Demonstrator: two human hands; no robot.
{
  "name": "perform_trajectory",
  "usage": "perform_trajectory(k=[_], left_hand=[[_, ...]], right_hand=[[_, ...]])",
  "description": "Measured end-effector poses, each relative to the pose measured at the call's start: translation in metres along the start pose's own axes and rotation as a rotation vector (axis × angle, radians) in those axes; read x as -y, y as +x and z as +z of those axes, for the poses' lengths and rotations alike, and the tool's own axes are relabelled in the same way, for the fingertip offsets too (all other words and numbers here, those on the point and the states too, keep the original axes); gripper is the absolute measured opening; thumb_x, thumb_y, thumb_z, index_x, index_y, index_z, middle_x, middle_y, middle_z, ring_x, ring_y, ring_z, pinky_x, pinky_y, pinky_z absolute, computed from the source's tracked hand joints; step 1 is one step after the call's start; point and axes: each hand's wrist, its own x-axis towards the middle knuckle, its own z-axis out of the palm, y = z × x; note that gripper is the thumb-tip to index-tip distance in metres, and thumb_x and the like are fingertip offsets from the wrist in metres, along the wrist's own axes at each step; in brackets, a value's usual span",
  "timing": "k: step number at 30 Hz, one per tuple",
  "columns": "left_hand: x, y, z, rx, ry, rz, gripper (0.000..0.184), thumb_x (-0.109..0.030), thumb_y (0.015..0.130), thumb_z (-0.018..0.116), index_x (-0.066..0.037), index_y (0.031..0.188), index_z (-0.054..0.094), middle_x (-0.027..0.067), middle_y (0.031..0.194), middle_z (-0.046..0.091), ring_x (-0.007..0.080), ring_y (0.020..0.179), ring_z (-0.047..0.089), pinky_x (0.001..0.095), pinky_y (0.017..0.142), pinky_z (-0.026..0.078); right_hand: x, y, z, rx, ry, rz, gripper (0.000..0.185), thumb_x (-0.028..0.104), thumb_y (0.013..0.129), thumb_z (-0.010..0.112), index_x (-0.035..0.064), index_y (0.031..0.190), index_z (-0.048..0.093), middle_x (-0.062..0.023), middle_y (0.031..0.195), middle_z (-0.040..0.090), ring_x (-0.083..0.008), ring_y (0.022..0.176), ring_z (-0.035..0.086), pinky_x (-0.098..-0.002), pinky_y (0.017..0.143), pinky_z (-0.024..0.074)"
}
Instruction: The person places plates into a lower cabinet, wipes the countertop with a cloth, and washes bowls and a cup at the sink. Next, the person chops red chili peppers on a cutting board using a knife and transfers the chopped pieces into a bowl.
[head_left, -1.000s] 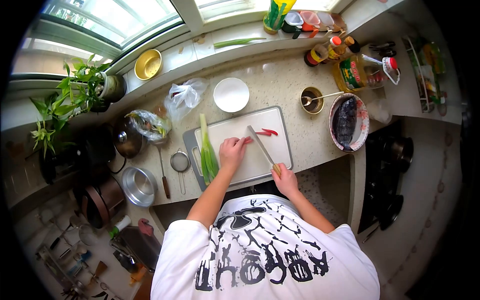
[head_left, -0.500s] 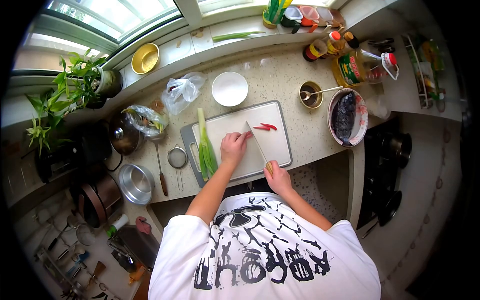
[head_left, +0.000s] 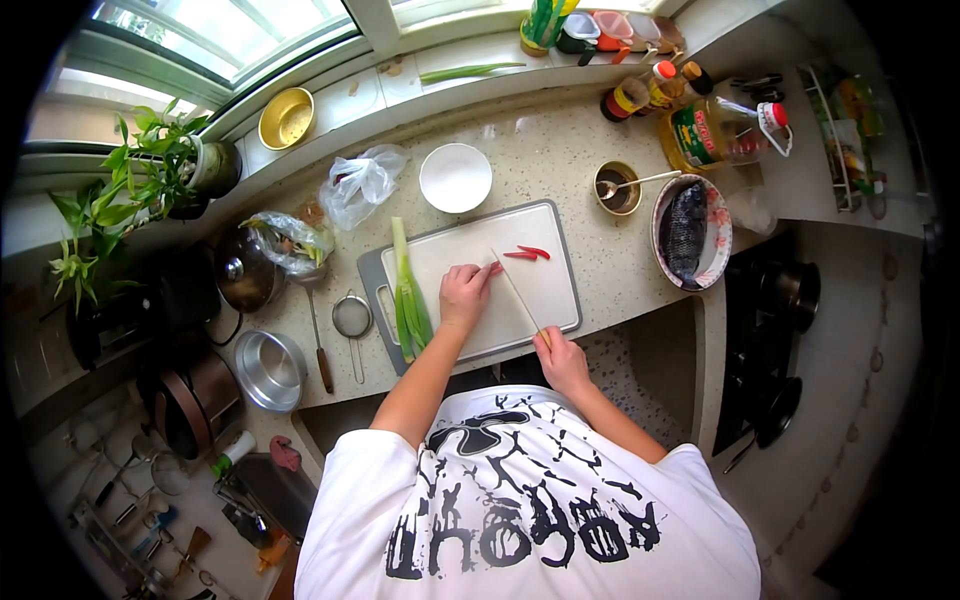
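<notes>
Potted plant [head_left: 168, 155] and golden bowl [head_left: 287, 118] by the window [head_left: 240, 40]
A small strainer [head_left: 351, 315] lies near a silver pot [head_left: 271, 370].

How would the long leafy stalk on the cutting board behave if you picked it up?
The leafy stalk would probably droop at its green end, where it spreads into several leaves. Its slim pale end looks more compact, so likely stiffer. Those spread leaves make it seem unlikely to roll far.
</notes>
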Motion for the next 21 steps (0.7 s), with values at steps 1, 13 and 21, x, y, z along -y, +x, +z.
perform_trajectory(k=[1, 13, 21], left_hand=[[-0.0004, -0.0001, 0.0007, -0.003, 0.003, -0.002, 0.027, -0.012, 0.081, 0.076, -0.012, 0.107, 0.077, 0.0043, 0.092, 0.067, 0.0263, 0.09, 0.063, 0.0394, 0.078, 0.051], [-0.0035, 0.0015, 0.0018, -0.054, 0.006, 0.004, 0.027, -0.01, 0.078, 0.076, -0.016, 0.105, 0.077, 0.0012, 0.087, 0.064, 0.0248, 0.084, 0.062, 0.0392, 0.072, 0.049], [-0.003, 0.0012, 0.0021, 0.023, 0.0, -0.034, 0.026, -0.011, 0.08, 0.076, -0.012, 0.106, 0.077, 0.0044, 0.094, 0.067, 0.0264, 0.09, 0.062, 0.0395, 0.079, 0.05]], right_hand=[[0.0006, -0.0012, -0.0003, 0.003, -0.003, 0.008, 0.034, 0.042, 0.104, 0.052, 0.0086, 0.108, 0.055, -0.0235, 0.077, 0.068, -0.048, 0.076, 0.066, -0.0588, 0.066, 0.0493], [-0.0018, -0.0033, 0.0005, 0.024, -0.03, 0.015, 0.035, 0.043, 0.104, 0.052, 0.0088, 0.109, 0.055, -0.0233, 0.075, 0.068, -0.0481, 0.075, 0.067, -0.0583, 0.066, 0.0505], [-0.0058, 0.0033, 0.0052, 0.084, -0.111, 0.033, 0.034, 0.041, 0.105, 0.05, 0.0076, 0.111, 0.051, -0.0249, 0.074, 0.067, -0.0486, 0.074, 0.067, -0.0599, 0.066, 0.0507]])
